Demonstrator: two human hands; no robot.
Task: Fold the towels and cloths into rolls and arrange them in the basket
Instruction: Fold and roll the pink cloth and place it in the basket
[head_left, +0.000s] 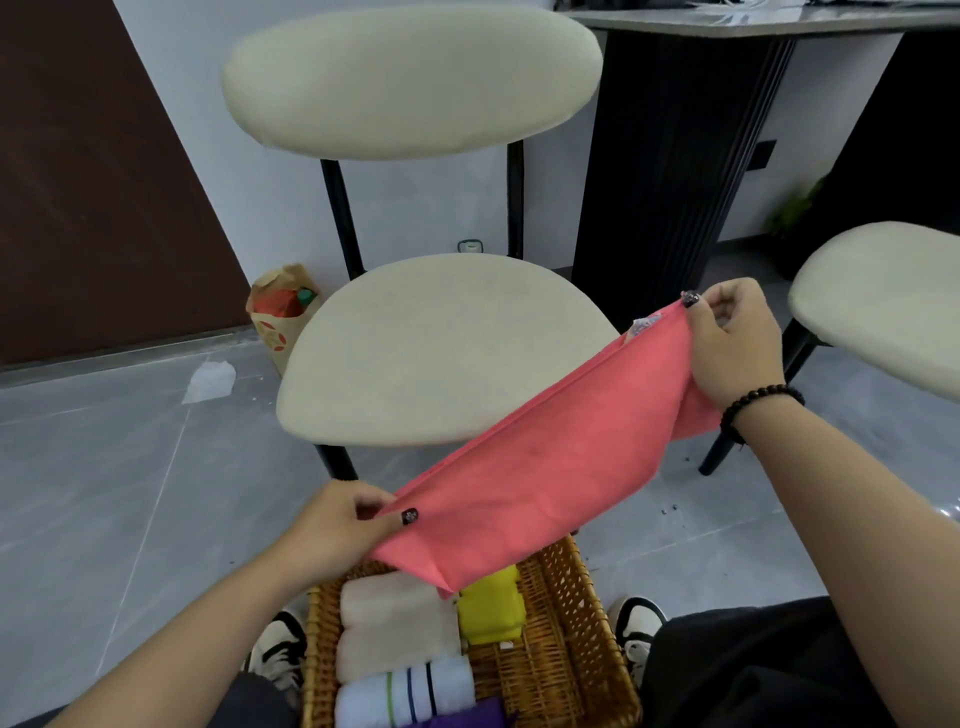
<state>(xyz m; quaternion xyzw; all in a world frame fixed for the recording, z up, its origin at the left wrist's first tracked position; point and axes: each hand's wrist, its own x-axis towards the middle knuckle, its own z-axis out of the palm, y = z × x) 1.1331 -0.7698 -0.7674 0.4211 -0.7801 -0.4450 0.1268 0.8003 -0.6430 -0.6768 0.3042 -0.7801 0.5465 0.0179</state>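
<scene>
Grey floor tiles and a cream chair (447, 348) lie behind the work. Left hand (337, 530) and right hand (737, 343) each have their fingers (408, 517) pinching one end of the pink cloth (550, 467), stretched in the air above the wicker basket (571, 623), which holds rolled towels (395, 618). With only the ends pinched, a slipped corner would likely undo the fold and drop the cloth onto the rolls.

Pink cloth (545, 467); beige rolls (395, 623); yellow roll (491, 608); striped white roll (408, 688).
</scene>
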